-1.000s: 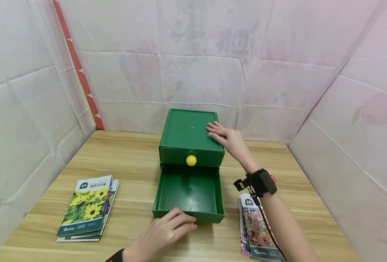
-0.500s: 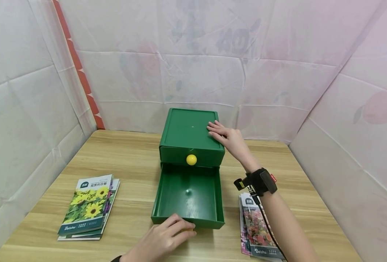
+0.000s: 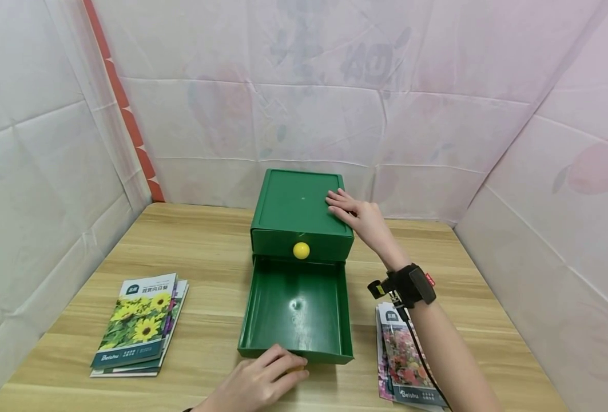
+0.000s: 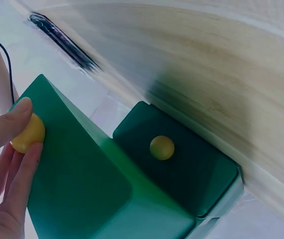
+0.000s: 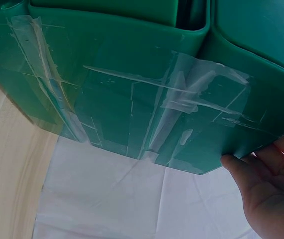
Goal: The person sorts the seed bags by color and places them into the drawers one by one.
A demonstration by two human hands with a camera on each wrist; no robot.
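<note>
Fingers of the left hand pinch the yellow knob of the lower drawer, already drawn well out, while the right hand rests flat on the box; both booklet stacks lie untouched beside it.

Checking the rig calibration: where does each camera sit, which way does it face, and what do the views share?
Head: worn on the head, looks forward and down at the table, green drawer box, open lower drawer and two booklet stacks; both hands and the right forearm show.
Left wrist: beside the left hand, faces the drawer fronts; fingers pinch the lower yellow knob.
Right wrist: beside the right hand, faces the box's taped side.
Shared: head and left wrist both show the upper yellow knob.
</note>
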